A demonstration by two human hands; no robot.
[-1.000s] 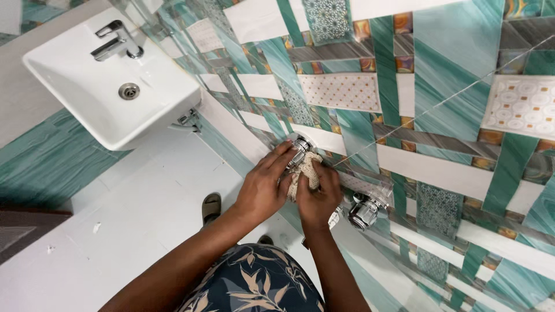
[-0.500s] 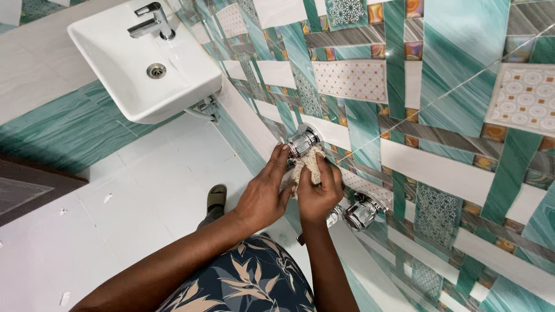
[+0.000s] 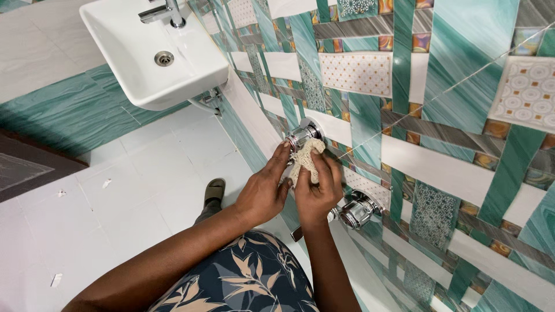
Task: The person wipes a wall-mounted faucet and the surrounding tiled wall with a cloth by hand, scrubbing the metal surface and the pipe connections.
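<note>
Cloth: beige knitted scrubbing cloth point(image 3: 306, 159), now higher against the round chrome wall valve point(image 3: 300, 136), at 12 o'clock.
Right hand point(image 3: 315, 193): fingers clenched on cloth.
Left hand point(image 3: 263, 190): fingers touching cloth, steadying; wiping continues.

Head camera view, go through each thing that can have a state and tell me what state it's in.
Left hand: fingertips on the upper chrome valve.
Right hand: gripping the mesh cloth.
Mesh cloth: bunched, pressed against the upper chrome valve.
Lower chrome valve: untouched.
Washbasin: empty, no water running from its faucet.
Sandal: on the floor.
</note>
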